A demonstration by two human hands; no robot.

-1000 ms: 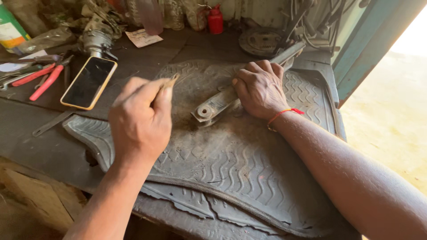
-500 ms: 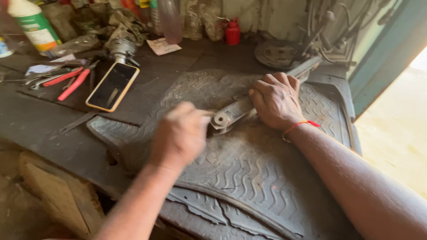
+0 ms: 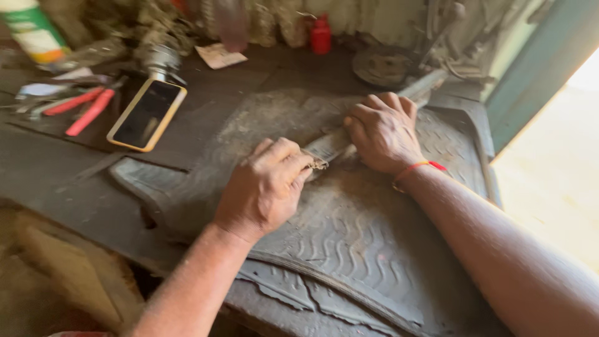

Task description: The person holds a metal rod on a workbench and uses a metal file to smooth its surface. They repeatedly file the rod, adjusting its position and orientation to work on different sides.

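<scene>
**Both hands on a metal bar**

Lying on a ribbed rubber mat (image 3: pixel 374 249) over a dark workbench (image 3: pixel 56 168): a long grey metal bar (image 3: pixel 334 145). Right hand (image 3: pixel 382 131) pressed flat over the bar's middle, fingers curled down on it. Left hand (image 3: pixel 268 184) closed at the bar's near end, fingertips pinched on something small, too hidden to tell. Off to the left, well apart: a yellow-edged phone (image 3: pixel 148 114), red-handled pliers (image 3: pixel 84 107). At the back, a small red can (image 3: pixel 321 34).

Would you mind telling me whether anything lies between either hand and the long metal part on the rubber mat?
Nothing visible does. The right hand presses directly on the metal part, and the left hand is closed at its near end, touching it.
</scene>
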